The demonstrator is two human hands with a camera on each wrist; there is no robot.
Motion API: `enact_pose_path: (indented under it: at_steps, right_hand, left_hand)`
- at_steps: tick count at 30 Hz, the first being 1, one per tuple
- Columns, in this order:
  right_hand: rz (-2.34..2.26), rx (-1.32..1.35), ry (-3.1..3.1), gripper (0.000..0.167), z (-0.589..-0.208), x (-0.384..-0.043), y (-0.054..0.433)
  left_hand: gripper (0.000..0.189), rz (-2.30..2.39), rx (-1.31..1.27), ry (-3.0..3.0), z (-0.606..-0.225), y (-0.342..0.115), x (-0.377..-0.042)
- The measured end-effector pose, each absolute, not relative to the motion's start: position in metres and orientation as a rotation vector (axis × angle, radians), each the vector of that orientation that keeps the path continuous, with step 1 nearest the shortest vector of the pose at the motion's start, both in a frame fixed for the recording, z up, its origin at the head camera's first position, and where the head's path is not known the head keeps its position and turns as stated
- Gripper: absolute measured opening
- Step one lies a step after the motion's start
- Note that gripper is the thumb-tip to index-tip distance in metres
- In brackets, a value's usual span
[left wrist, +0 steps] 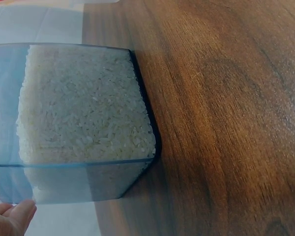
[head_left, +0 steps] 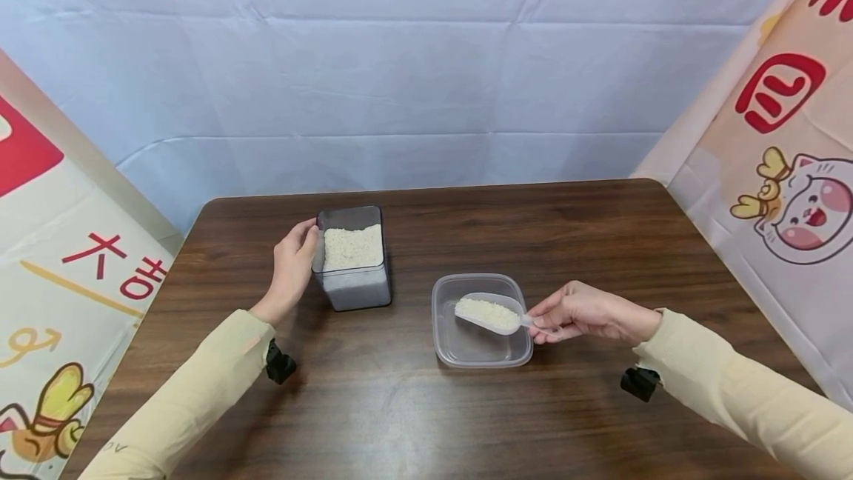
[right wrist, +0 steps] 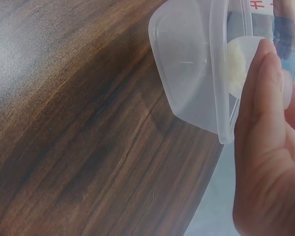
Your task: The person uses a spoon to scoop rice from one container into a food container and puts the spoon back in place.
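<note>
My right hand pinches the handle of a translucent scoop between thumb and fingers. White rice lies in the scoop, which is over a clear plastic box. From the right wrist view, the scoop's bowl appears just past the box rim, partly hidden by my fingers. At the left, my left hand touches the left side of a tall, smoky transparent container near its top. Rice fills much of that container, seen through its wall.
Both containers stand on a dark wood-grain table, the tall one farther back and to the left. A pale cloth hangs behind the table. Printed banners flank it. A small black device hangs under each wrist.
</note>
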State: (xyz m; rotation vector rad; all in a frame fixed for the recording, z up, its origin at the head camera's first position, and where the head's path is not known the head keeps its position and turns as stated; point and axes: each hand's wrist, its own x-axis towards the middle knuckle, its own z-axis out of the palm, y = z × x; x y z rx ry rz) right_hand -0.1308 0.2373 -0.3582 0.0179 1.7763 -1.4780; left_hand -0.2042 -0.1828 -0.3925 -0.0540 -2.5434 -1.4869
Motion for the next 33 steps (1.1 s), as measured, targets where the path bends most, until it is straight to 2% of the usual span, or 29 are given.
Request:
enact_pose_path:
  at_steps: [33]
  right_hand:
    - [-1.48,-0.005,1.735,0.036,-0.3614,-0.137,0.2357]
  left_hand:
    - [0.043,-1.472,-0.053,-2.532,-0.3976,-0.1821,-0.2087]
